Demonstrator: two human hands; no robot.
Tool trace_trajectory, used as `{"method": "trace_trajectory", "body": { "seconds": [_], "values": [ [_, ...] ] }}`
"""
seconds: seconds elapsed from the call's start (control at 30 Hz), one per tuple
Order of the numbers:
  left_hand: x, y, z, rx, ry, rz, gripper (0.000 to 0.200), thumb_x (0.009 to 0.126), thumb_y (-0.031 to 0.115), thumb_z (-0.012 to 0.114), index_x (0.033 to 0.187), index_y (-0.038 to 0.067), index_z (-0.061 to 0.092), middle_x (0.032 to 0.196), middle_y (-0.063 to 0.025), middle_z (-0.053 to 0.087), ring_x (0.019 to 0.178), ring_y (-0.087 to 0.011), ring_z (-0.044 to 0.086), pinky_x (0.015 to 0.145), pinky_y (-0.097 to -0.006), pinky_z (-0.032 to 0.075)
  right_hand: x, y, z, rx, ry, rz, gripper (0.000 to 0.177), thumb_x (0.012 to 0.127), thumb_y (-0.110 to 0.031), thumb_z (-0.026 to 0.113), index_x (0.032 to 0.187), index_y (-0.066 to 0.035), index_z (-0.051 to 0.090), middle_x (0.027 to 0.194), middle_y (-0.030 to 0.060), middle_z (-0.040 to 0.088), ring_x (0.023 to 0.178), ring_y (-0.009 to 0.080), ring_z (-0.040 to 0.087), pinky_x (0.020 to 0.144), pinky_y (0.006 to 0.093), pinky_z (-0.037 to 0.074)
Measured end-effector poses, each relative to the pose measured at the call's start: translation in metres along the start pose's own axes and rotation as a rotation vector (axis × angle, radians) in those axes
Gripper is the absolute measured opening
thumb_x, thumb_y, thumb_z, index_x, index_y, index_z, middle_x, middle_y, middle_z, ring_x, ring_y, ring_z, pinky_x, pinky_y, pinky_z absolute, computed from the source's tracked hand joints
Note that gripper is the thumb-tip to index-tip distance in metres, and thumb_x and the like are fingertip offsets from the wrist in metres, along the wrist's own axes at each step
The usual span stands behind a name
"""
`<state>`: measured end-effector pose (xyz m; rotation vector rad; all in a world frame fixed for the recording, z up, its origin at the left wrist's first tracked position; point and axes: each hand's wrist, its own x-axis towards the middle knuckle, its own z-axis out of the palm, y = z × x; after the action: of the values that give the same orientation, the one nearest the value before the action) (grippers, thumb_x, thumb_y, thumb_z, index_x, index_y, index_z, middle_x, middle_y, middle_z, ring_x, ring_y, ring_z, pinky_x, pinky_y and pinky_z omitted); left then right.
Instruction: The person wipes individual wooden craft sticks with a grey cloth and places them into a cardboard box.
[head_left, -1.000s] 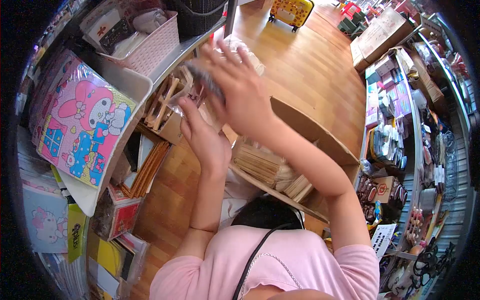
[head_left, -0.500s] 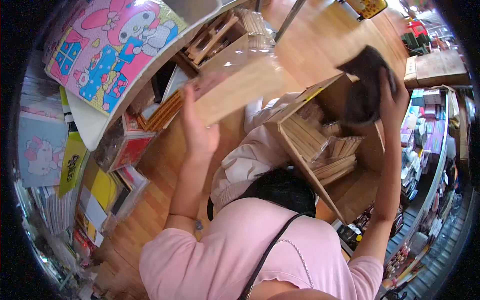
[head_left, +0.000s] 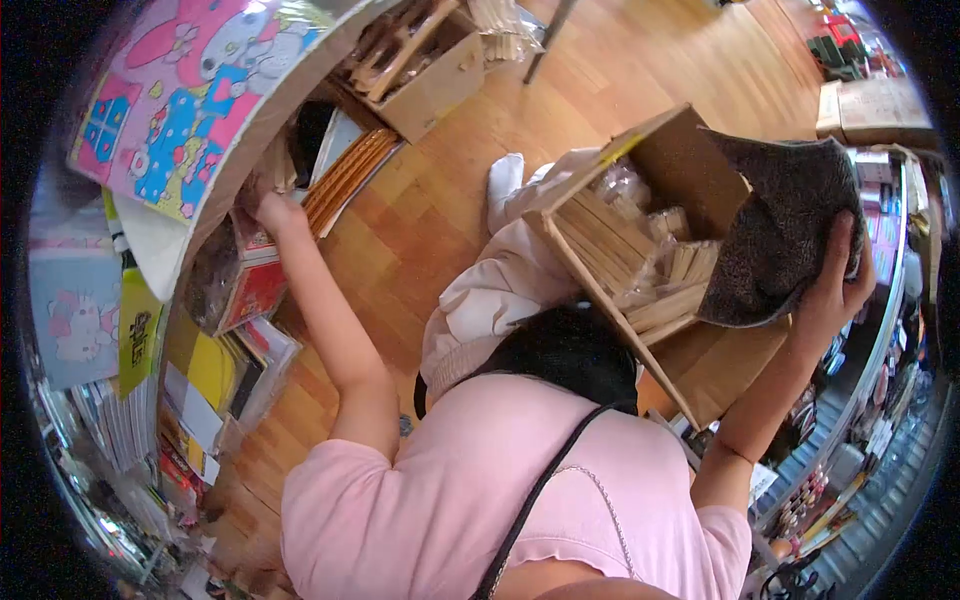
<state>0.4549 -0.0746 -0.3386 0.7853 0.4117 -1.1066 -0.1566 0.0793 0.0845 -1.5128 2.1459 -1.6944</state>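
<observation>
My right hand (head_left: 842, 275) grips a dark grey cloth (head_left: 775, 225) by its right side. The cloth hangs over the right part of an open cardboard box (head_left: 735, 375). Inside the box lie plastic-wrapped bundles of light wooden pieces (head_left: 610, 245), partly covered by the cloth. My left hand (head_left: 275, 212) reaches in under the table edge at left, beside a stack of orange-brown wooden frames (head_left: 345, 180). Its fingers are mostly hidden there, and a light, beige piece (head_left: 282, 165) shows just beyond them. Whether the hand holds it I cannot make out.
A pink and blue cartoon board (head_left: 190, 110) lies on the table at upper left. Another cardboard box (head_left: 435, 90) with wooden pieces stands on the wooden floor (head_left: 440, 190). Packed shelves (head_left: 870, 350) line the right; notebooks and folders (head_left: 215, 385) stand at left.
My left hand has moved left and down under the table edge; the light wooden pack it held is no longer plainly visible in it. My right hand has lowered the cloth rightward, spreading it out.
</observation>
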Motion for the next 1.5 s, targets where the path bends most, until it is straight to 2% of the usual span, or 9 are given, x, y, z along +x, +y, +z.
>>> {"method": "trace_trajectory", "body": {
  "seconds": [0.07, 0.57, 0.67, 0.83, 0.93, 1.0, 1.2, 1.43, 1.5],
  "values": [
    [-0.071, -0.003, 0.070, 0.942, -0.087, 0.710, 0.053, 0.084, 0.029, 0.056, 0.121, -0.006, 0.040, 0.124, -0.0159, 0.047, 0.109, -0.0292, 0.049, 0.093, -0.0397, 0.038, -0.002, 0.002, -0.012, -0.039, 0.026, -0.014, 0.025, 0.085, -0.016, 0.060, 0.099, 0.005, 0.062, 0.089, 0.0052, 0.063, 0.080, 0.0098, 0.052, 0.077, 0.0224, 0.041],
    [-0.288, -0.053, 0.163, 1.840, -0.215, 1.079, 0.033, 0.086, 0.030, 0.054, 0.095, -0.001, 0.061, 0.083, -0.0111, 0.064, 0.063, -0.0199, 0.060, 0.056, -0.0299, 0.047, -0.057, 0.035, -0.090, 0.013, 0.507, 0.294, 0.036, 0.085, -0.025, 0.060, 0.102, 0.006, 0.059, 0.095, 0.0099, 0.062, 0.080, 0.0126, 0.056, 0.073, 0.0240, 0.045],
    [-0.400, -0.136, 0.176, 1.420, -0.799, 0.896, 0.022, 0.091, 0.018, 0.047, 0.091, 0.003, 0.064, 0.078, -0.0023, 0.062, 0.056, -0.0027, 0.047, 0.051, -0.0167, 0.038, -0.064, 0.042, -0.105, 0.131, 0.574, 0.352, 0.045, 0.083, -0.025, 0.061, 0.111, 0.009, 0.052, 0.105, 0.0172, 0.058, 0.087, 0.0247, 0.060, 0.073, 0.0334, 0.051],
    [-0.504, -0.232, 0.187, 1.599, -1.630, 0.624, 0.028, 0.084, 0.023, 0.057, 0.093, -0.004, 0.060, 0.075, -0.0159, 0.063, 0.070, -0.0220, 0.064, 0.060, -0.0312, 0.050, -0.081, 0.055, -0.106, 0.077, 0.633, 0.363, 0.044, 0.083, -0.028, 0.061, 0.110, 0.007, 0.053, 0.103, 0.0150, 0.058, 0.089, 0.0215, 0.057, 0.077, 0.0311, 0.047],
    [-0.515, -0.272, 0.173, 2.104, -1.893, 0.859, 0.047, 0.081, 0.029, 0.060, 0.102, -0.013, 0.054, 0.074, -0.0201, 0.062, 0.071, -0.0265, 0.065, 0.060, -0.0332, 0.052, -0.093, 0.047, -0.102, 0.077, 0.692, 0.374, 0.040, 0.085, -0.024, 0.059, 0.111, 0.007, 0.054, 0.104, 0.0132, 0.058, 0.090, 0.0177, 0.055, 0.081, 0.0276, 0.043],
    [-0.519, -0.291, 0.167, 2.634, -1.854, 0.610, 0.051, 0.077, 0.031, 0.064, 0.101, -0.012, 0.051, 0.078, -0.0262, 0.061, 0.077, -0.0378, 0.061, 0.069, -0.0426, 0.050, -0.097, 0.045, -0.104, -0.047, 0.540, 0.208, 0.034, 0.086, -0.014, 0.056, 0.115, 0.004, 0.053, 0.109, 0.0130, 0.058, 0.096, 0.0183, 0.054, 0.086, 0.0283, 0.041],
    [-0.490, -0.299, 0.156, 2.538, -2.053, 0.669, 0.052, 0.074, 0.014, 0.060, 0.113, -0.015, 0.040, 0.080, -0.0277, 0.060, 0.076, -0.0408, 0.060, 0.071, -0.0438, 0.050, -0.112, 0.065, -0.121, -0.335, 0.018, -0.090, 0.041, 0.076, 0.009, 0.049, 0.110, -0.010, 0.062, 0.116, 0.0102, 0.057, 0.109, 0.0239, 0.053, 0.094, 0.0327, 0.038],
    [-0.492, -0.298, 0.156, 2.670, -1.975, 0.650, 0.058, 0.077, 0.021, 0.058, 0.119, -0.013, 0.038, 0.085, -0.0295, 0.059, 0.081, -0.0393, 0.060, 0.074, -0.0434, 0.049, -0.119, 0.059, -0.130, -0.417, -0.291, -0.078, 0.040, 0.073, -0.004, 0.059, 0.111, -0.013, 0.061, 0.123, 0.0106, 0.051, 0.116, 0.0299, 0.046, 0.097, 0.0382, 0.036],
    [-0.497, -0.293, 0.158, 2.548, -1.978, 0.885, 0.063, 0.079, 0.034, 0.058, 0.121, -0.010, 0.038, 0.090, -0.0281, 0.059, 0.084, -0.0380, 0.060, 0.073, -0.0433, 0.049, -0.121, 0.059, -0.133, -0.416, -0.367, -0.047, 0.048, 0.070, -0.009, 0.065, 0.117, -0.014, 0.056, 0.124, 0.0116, 0.049, 0.117, 0.0320, 0.044, 0.097, 0.0395, 0.036]
  ]
}}
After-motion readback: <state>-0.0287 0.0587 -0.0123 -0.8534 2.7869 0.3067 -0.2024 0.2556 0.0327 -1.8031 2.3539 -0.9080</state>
